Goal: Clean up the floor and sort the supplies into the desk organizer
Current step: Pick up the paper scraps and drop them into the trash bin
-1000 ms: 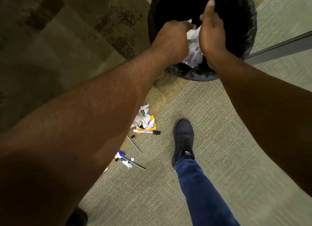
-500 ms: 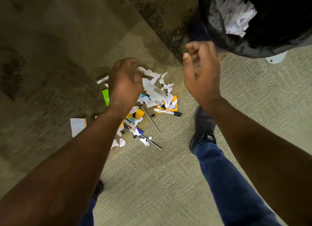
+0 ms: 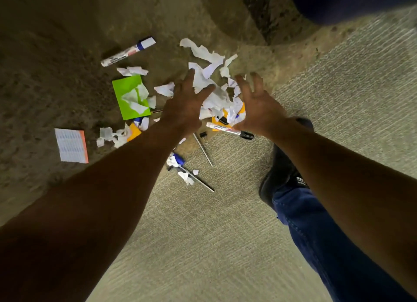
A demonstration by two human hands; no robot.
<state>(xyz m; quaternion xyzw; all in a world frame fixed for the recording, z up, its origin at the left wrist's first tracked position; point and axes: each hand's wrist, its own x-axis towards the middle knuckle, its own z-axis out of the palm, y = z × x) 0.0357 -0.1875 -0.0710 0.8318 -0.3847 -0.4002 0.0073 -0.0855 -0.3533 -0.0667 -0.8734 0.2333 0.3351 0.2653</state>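
With both our left hand and right hand spread empty above the paper scraps right of the green note pad, we'd judge them light, flimsy; scoop from both sides.

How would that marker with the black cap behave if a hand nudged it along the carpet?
The black-capped marker looks round and smooth, so it would probably roll sideways, though the carpet may slow it. It seems rigid and light, and one end lies on an orange pad, so it might pivot.
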